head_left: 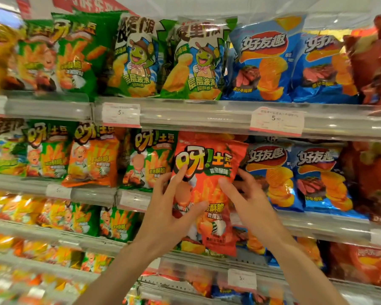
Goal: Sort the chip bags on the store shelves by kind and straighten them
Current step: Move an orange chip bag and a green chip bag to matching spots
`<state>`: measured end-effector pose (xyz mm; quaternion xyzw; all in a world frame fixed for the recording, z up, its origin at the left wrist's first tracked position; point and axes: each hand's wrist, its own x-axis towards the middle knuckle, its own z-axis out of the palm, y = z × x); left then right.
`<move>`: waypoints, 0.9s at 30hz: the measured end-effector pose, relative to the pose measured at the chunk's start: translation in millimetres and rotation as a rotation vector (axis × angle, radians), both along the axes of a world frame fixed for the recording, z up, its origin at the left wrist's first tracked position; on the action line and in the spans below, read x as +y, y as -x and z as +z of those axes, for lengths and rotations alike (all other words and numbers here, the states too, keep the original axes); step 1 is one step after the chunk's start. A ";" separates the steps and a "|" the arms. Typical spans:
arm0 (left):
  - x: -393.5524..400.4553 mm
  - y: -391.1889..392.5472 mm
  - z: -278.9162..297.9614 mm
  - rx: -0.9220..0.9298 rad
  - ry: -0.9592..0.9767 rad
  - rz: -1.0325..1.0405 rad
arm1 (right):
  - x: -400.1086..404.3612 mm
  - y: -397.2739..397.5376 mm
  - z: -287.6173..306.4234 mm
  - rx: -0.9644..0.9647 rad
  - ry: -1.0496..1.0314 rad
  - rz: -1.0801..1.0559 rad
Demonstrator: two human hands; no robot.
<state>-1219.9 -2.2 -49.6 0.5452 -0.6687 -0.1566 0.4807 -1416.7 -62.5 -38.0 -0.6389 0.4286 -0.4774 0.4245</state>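
You've got the red-orange chip bag point(209, 186) upright, long axis vertical, print facing you, held in front of the second shelf rail point(207, 119). Your left hand point(174, 208) clamps its left edge, your right hand point(249, 199) its right. Green bags point(150, 159) sit left of your grip, blue bags point(271, 172) right.

Single head-worn wide-angle view, close in, facing straight onto the shelves point(207, 116) above and beyond both raised hands.
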 end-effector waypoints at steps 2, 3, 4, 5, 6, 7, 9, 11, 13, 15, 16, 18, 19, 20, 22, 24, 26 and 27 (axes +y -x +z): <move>9.3 -7.8 1.6 0.011 -0.015 0.001 | 6.9 -9.7 -0.8 -0.009 -0.008 -0.012; 14.1 -12.9 2.6 0.021 -0.020 0.005 | 10.5 -14.7 -1.5 -0.014 -0.012 -0.011; 19.1 -17.8 4.1 0.040 -0.022 0.009 | 14.7 -20.2 -1.4 -0.019 -0.013 -0.010; 24.0 -23.6 4.9 0.062 -0.018 0.019 | 19.2 -26.0 -1.3 -0.029 -0.014 -0.011; 28.5 -30.6 4.8 0.084 -0.011 0.030 | 24.8 -32.7 -0.2 -0.035 -0.015 -0.010; 33.9 -38.2 5.5 0.114 -0.004 0.045 | 29.8 -40.5 0.3 -0.037 -0.023 -0.014; 43.7 -57.3 5.8 0.182 -0.012 0.067 | 40.7 -58.5 1.3 -0.036 -0.032 -0.019; 54.9 -81.2 5.7 0.251 -0.050 0.056 | 53.2 -80.6 2.8 -0.036 -0.027 -0.007; 69.1 -111.4 3.5 0.286 -0.080 0.037 | 67.0 -108.1 3.8 -0.013 -0.011 -0.009; 85.8 -146.3 1.0 0.297 -0.098 0.031 | 82.2 -140.2 2.2 -0.010 -0.034 -0.008; 94.2 -165.4 -0.7 0.305 -0.109 0.027 | 90.6 -158.8 1.9 -0.016 -0.049 0.007; 113.0 -205.1 -1.9 0.323 -0.129 0.028 | 106.2 -197.6 1.0 -0.040 -0.066 0.057; 120.2 -220.9 -2.8 0.329 -0.126 0.034 | 112.0 -213.0 -1.0 -0.036 -0.071 0.075; 130.1 -244.4 -3.5 0.332 -0.113 0.040 | 119.5 -238.3 -1.6 -0.022 -0.073 0.084; 148.7 -290.8 -7.5 0.359 -0.101 0.063 | 130.5 -287.2 -4.9 -0.022 -0.082 0.112; 163.6 -334.8 -12.4 0.381 -0.091 0.103 | 139.7 -332.7 -8.0 0.001 -0.076 0.145; 175.1 -375.0 -14.2 0.388 -0.093 0.144 | 144.2 -376.1 -8.0 0.058 -0.046 0.165; 179.2 -394.3 -14.4 0.392 -0.092 0.155 | 144.5 -397.0 -7.0 0.066 -0.050 0.186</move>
